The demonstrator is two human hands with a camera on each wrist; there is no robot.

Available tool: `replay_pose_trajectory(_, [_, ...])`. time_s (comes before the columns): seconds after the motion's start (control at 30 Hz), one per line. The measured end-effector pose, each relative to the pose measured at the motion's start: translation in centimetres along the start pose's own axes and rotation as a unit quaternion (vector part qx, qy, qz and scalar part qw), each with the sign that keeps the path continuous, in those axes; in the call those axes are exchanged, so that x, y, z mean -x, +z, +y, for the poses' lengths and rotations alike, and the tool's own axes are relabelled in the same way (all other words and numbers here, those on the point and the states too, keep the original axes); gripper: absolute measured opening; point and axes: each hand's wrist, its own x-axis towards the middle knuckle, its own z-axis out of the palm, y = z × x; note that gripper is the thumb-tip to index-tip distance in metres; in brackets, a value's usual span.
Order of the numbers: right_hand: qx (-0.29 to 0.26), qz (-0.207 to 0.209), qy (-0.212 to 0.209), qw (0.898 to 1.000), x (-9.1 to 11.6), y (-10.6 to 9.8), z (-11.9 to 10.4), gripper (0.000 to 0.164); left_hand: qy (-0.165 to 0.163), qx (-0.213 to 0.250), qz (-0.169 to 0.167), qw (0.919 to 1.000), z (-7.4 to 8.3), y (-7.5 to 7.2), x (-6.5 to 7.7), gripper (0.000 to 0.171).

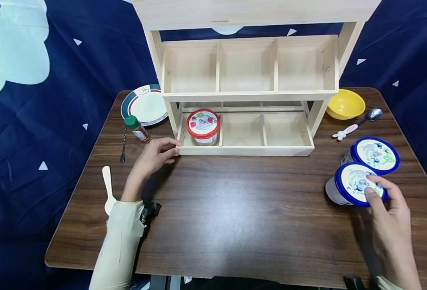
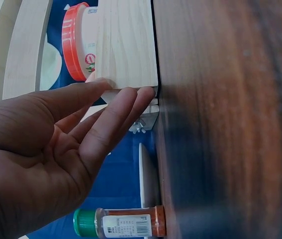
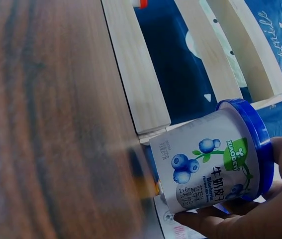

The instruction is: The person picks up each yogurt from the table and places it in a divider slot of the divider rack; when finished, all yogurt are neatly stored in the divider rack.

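Observation:
At the left front corner of the lower wooden tray (image 1: 246, 151), my left hand (image 1: 155, 155) touches the wood with fairly straight fingers and thumb. A tub with a red lid (image 1: 203, 124) sits in that tray's left compartment. On the right, my right hand (image 1: 392, 217) grips a blueberry tub (image 3: 205, 159) around its blue lid, tilted over the table. The right wrist view shows blueberries printed on its white side. Just behind it stands a second blue-lidded tub (image 1: 376, 155), partly covered by the held one.
The wooden rack (image 1: 249, 96) has an upper three-part tray. Left of it are a plate (image 1: 146, 104), a green-capped spice bottle (image 1: 137, 128), a thin dark spoon (image 1: 123, 145) and a white spoon (image 1: 108, 189). A yellow bowl (image 1: 345, 104) and a metal spoon (image 1: 359, 123) lie right.

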Motion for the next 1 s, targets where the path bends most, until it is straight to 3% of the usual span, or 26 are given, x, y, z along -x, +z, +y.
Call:
replay_pose_trajectory(0.13, [0.022, -0.01, -0.01, 1.0, 0.0, 0.2, -0.5, 0.032, 0.0, 0.0, 0.001, 1.0, 0.1, -0.1, 0.0, 0.022])
replay_pose_trajectory(0.37, [-0.004, -0.009, -0.034, 0.999, -0.3, 1.2, -1.5, 0.033, 0.001, -0.009, 0.002, 1.0, 0.0, -0.1, -0.2, 0.021])
replay_pose_trajectory(0.73, [0.107, -0.037, -0.076, 0.991, -0.8, 1.5, -2.7, 0.038, -0.006, -0.009, 0.001, 0.9999, -0.2, 0.1, -0.2, 0.021])
replay_pose_trajectory(0.83, [0.092, -0.046, -0.079, 0.992, -1.0, 1.7, -3.0, 0.038, -0.007, -0.01, 0.0, 0.9999, -0.1, 0.1, -0.2, 0.021])
replay_pose_trajectory(0.93, [0.116, -0.051, -0.086, 0.988, -1.1, 1.8, -3.3, 0.038, -0.009, -0.011, 0.0, 0.9999, 0.1, 0.1, -0.1, 0.021])
replay_pose_trajectory(1.0, [0.089, -0.058, -0.078, 0.991, -1.2, 2.0, -3.4, 0.037, -0.01, -0.012, 0.001, 0.9999, 0.1, 0.1, -0.1, 0.02])
